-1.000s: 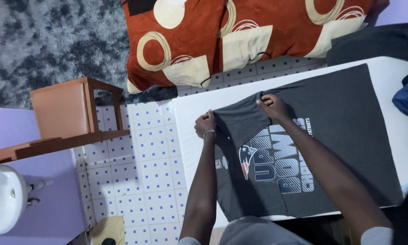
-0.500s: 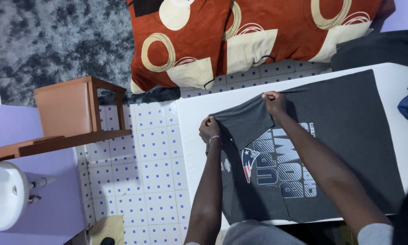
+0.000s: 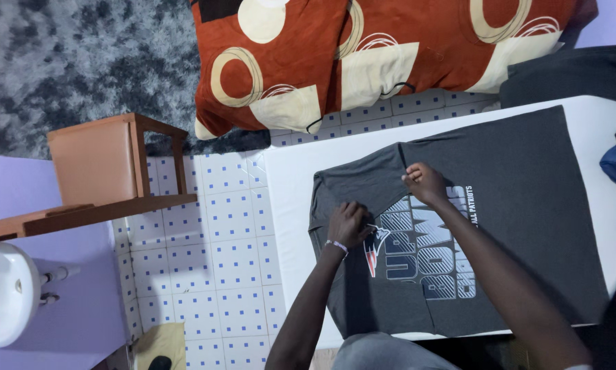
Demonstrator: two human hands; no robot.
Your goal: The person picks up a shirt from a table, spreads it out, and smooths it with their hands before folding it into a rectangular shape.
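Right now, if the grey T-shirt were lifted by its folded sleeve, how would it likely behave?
Probably floppy: the grey T-shirt lies flat on the white table, its sleeve creased over under the left hand and right hand. It looks thin, so likely light. It would probably slide and bunch when pushed.

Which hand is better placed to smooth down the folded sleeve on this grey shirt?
Probably the left hand: it rests on the folded sleeve near the shirt's outer edge. The right hand pinches cloth further in, by the print.
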